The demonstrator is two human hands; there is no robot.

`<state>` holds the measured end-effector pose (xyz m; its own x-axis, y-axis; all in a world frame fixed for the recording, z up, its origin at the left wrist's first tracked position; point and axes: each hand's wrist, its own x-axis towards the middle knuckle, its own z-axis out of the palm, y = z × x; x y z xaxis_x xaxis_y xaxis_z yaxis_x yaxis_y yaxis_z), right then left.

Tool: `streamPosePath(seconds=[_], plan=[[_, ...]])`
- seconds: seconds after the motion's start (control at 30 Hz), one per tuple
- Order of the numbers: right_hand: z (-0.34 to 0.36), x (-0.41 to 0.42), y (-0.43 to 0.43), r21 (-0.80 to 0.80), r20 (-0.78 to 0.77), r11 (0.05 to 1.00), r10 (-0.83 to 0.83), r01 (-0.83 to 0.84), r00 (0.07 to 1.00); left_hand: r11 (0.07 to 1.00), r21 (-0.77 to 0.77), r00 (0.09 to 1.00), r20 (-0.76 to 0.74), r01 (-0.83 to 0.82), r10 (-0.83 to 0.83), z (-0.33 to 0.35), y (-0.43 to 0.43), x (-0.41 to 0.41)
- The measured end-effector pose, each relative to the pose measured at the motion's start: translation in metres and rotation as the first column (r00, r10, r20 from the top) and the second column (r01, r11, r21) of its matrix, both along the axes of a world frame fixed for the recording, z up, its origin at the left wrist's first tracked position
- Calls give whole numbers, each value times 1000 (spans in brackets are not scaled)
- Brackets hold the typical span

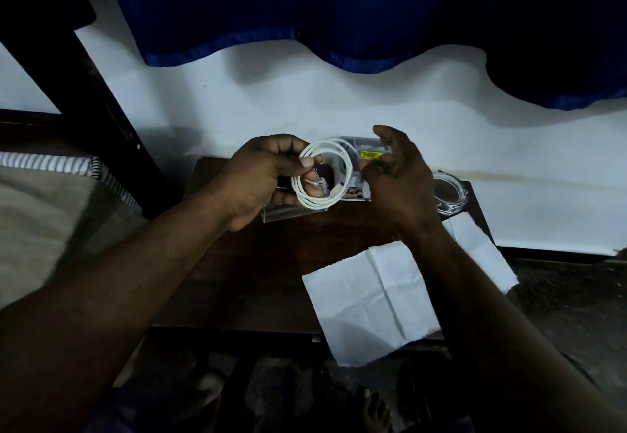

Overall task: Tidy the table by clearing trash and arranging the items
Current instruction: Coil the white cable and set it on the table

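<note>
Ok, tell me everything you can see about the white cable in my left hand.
The white cable is a thin, smooth, rubbery-looking cord wound into a loose round coil of several loops. The left hand pinches the coil's left side between thumb and fingers, holding it above the dark wooden table. A white plug end lies across the lower loops. One strand leads towards the right hand; whether that hand touches it is unclear.

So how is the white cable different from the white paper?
The cable is coiled into a round loop; the paper is a flat, creased sheet. The left hand pinches the cable above the table; the paper lies on the table, overhanging its edge. Both are white.
</note>
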<state>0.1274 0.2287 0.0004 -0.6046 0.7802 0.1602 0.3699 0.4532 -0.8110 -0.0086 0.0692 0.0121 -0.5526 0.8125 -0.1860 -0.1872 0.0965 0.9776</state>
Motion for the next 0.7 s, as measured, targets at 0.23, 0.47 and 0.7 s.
streamPosePath(seconds=[0.23, 0.47, 0.7], plan=[[2, -1, -5, -27, 22, 995, 101, -101, 995, 998, -5, 996, 66, -63, 63, 0, 1, -1], [4, -2, -9, -88, -14, 995, 54, -55, 998, 998, -34, 984, 170, -54, 59, -2, 2, 1], [3, -2, -10, -108, 14, 993, 42, -41, 999, 991, -41, 952, 276, -126, 133, -3, 5, -1]])
